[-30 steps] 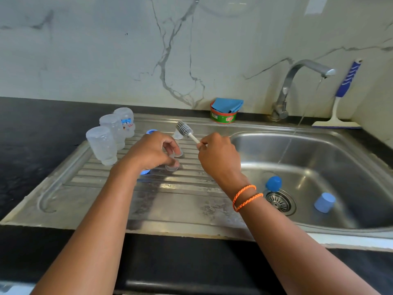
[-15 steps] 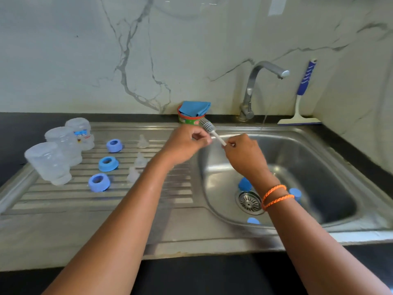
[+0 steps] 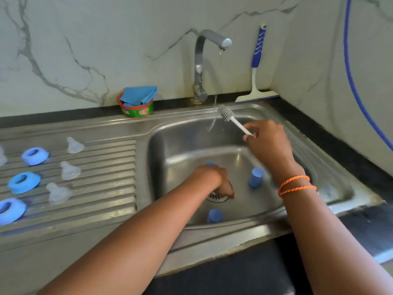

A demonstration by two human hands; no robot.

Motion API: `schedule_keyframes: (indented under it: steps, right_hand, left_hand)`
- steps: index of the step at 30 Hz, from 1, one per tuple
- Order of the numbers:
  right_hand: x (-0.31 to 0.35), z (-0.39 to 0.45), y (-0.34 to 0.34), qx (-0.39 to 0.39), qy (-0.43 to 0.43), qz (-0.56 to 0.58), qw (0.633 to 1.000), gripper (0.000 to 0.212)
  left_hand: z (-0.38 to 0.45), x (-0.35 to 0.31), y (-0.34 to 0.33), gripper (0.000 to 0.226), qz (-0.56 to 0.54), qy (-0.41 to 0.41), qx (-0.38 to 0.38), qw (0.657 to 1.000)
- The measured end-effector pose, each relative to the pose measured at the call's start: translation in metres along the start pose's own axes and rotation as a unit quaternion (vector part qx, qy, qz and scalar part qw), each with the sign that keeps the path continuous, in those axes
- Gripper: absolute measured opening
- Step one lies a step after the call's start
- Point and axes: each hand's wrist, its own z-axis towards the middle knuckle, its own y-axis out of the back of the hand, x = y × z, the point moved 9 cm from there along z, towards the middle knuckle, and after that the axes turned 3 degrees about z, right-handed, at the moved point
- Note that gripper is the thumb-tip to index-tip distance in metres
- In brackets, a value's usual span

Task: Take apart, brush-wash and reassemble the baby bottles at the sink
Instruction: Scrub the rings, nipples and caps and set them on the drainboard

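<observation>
My right hand [image 3: 270,143] grips the white handle of a small bottle brush [image 3: 226,113], whose bristle head sits in the water running from the tap [image 3: 202,67]. My left hand [image 3: 212,177] reaches down into the sink basin [image 3: 182,135], fingers curled at the drain strainer; what they hold is hidden. The edge of a blue cap [image 3: 210,163] peeks out behind that hand. Two more blue caps [image 3: 256,177] [image 3: 215,216] stand in the basin. On the ribbed drainboard lie three blue rings [image 3: 23,182] and three clear teats [image 3: 69,170].
A red and green soap tub [image 3: 137,110] with a blue cloth stands behind the sink. A blue-handled squeegee [image 3: 256,67] leans in the back corner. A blue hose [image 3: 353,81] hangs on the right wall. Dark counter borders the sink.
The view has swung right, off the bottles. My left hand let go of the brush head and dropped into the basin by the drain. My right hand moved the brush under the tap stream.
</observation>
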Motion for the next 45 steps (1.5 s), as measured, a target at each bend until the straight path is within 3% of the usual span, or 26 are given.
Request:
schedule_keyframes:
  steps: [3,6,11,14,15,17,19,22,24,26,28,32,36,45]
  right_hand:
    - [-0.003,0.004,-0.004,0.011,0.005,-0.011,1.000,0.024]
    - [0.001,0.003,-0.019,0.039,0.021,-0.025,0.999,0.020]
    - [0.008,0.002,-0.026,0.038,0.033,-0.005,0.999,0.018]
    - [0.010,0.003,-0.022,0.007,0.029,0.032,0.999,0.018]
    - [0.010,0.003,-0.020,-0.004,0.025,0.047,0.999,0.018]
    - [0.011,0.002,-0.014,-0.026,0.020,0.073,0.997,0.015]
    - [0.014,0.001,-0.009,-0.042,0.029,0.095,0.994,0.010]
    - [0.017,-0.001,-0.004,-0.051,0.043,0.122,0.990,0.011]
    - [0.014,0.001,-0.007,-0.042,0.041,0.119,0.991,0.011]
    - [0.012,0.002,-0.009,-0.032,0.039,0.094,0.994,0.012]
    - [0.008,0.004,-0.007,-0.028,0.032,0.079,0.996,0.014]
    - [-0.003,0.006,0.001,-0.021,-0.002,0.048,0.999,0.026]
    - [-0.003,0.004,0.001,-0.014,0.005,0.052,0.999,0.022]
    - [0.020,0.003,-0.007,-0.049,0.009,0.002,0.999,0.020]
  left_hand:
    - [-0.006,-0.010,-0.030,0.066,0.082,0.025,0.111,0.990]
    - [-0.008,-0.012,-0.043,0.049,0.049,0.019,0.156,0.986]
    - [0.009,0.013,-0.016,0.032,-0.168,-0.032,0.095,0.981]
    - [0.013,0.043,0.030,0.034,-0.377,-0.054,-0.021,0.924]
    - [0.011,0.053,0.048,0.034,-0.456,-0.063,-0.071,0.885]
    - [0.007,0.072,0.079,0.026,-0.613,-0.065,-0.171,0.769]
    - [0.008,0.088,0.093,0.022,-0.750,-0.056,-0.236,0.615]
    - [0.019,0.088,0.086,0.033,-0.895,-0.049,-0.225,0.381]
    - [0.025,0.078,0.077,0.038,-0.935,-0.048,-0.197,0.292]
    - [0.029,0.068,0.073,0.040,-0.951,-0.050,-0.187,0.240]
    - [0.033,0.063,0.071,0.041,-0.958,-0.048,-0.184,0.214]
    - [0.038,0.062,0.076,0.045,-0.962,-0.056,-0.177,0.202]
    - [0.042,0.057,0.081,0.046,-0.967,-0.058,-0.170,0.183]
    - [0.046,0.047,0.080,0.046,-0.967,-0.053,-0.150,0.198]
